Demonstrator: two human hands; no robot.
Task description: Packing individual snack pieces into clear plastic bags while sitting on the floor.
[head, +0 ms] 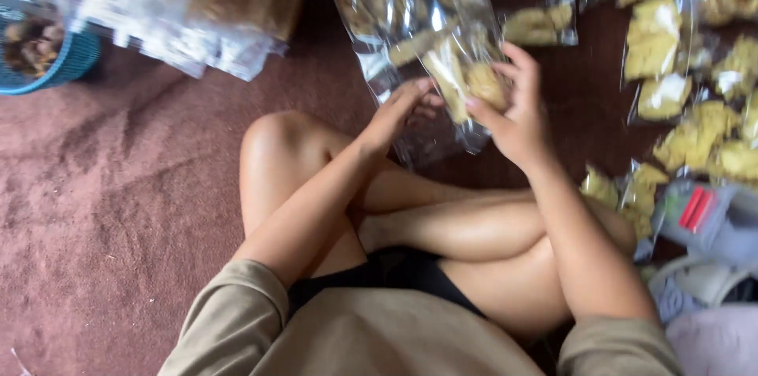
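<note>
A person sits cross-legged on a maroon carpet (pixel 118 210), both hands at a clear plastic bag (pixel 418 36) of yellow-brown snack pieces that lies slanted on the floor just beyond the knees. The right hand (pixel 513 111) is closed around the bag's lower end, fingers curled over a clump of snacks (pixel 474 84) seen through the film. The left hand (pixel 399 111) rests against the same end from the other side, fingers part-bent and touching the plastic; blur hides whether it pinches the film or only steadies it.

By the look of it, the step in hand is working at the bag's near end, gathering or pressing the contents while the film is held taut. The next move would seem to call for a firm two-handed hold on slippery plastic, with pressure gentle enough that the brittle pieces inside do not break.

To the right, many small filled packets (pixel 679 68) of the same snack lie scattered on the floor, well apart from the hands. A grey device with a red part (pixel 707 214) sits by the right knee. At far left, a teal basket (pixel 63 64) stands beside a heap of larger clear bags (pixel 181 13).
</note>
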